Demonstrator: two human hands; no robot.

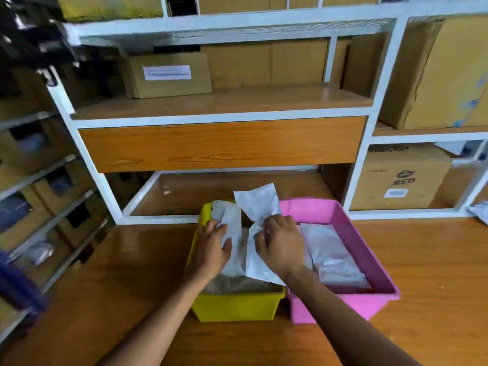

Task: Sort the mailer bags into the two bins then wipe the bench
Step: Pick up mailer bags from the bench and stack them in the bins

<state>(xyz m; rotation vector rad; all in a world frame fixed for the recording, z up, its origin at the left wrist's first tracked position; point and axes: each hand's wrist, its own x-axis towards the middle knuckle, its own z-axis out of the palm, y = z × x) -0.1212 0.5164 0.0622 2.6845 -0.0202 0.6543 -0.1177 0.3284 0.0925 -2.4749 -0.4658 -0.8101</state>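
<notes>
A yellow bin and a pink bin stand side by side on the wooden bench. Over the yellow bin my left hand grips a grey mailer bag. My right hand pinches a white mailer bag that sticks up above the bins' shared edge. More bags lie under my hands in the yellow bin. Several grey mailer bags lie flat in the pink bin.
A white-framed shelf unit with wooden boards rises right behind the bins. Cardboard boxes fill the shelves at right and above. Racks of boxes line the left side. Another bag shows at the far right edge.
</notes>
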